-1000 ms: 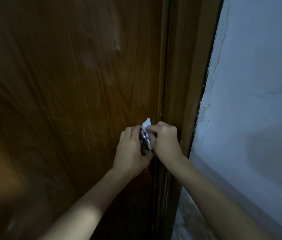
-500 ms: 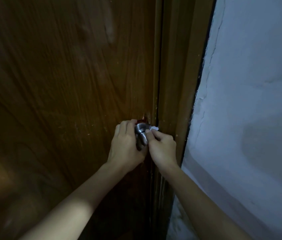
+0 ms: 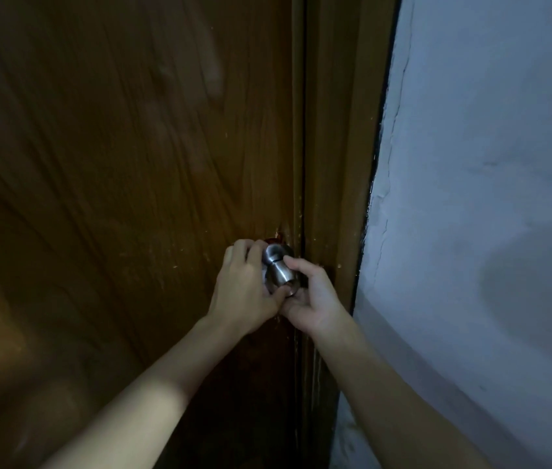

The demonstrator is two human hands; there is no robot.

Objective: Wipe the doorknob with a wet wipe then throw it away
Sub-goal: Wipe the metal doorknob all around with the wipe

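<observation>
My left hand [image 3: 246, 292] clamped on steel doorknob [image 3: 278, 269] from 9 o'clock, thumb under it. My right hand [image 3: 312, 299] cupped loosely at 4 o'clock, index fingertip touching knob. Wet wipe hidden; can't tell where. Wooden door [image 3: 125, 164] dim.

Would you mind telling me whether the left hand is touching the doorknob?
Touching. The head view shows the left hand with its fingers curled over the doorknob, no gap visible.

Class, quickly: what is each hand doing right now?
Left hand: closed around the doorknob.
Right hand: fingers curled beside the doorknob; no wipe visible, so cannot tell.
</observation>
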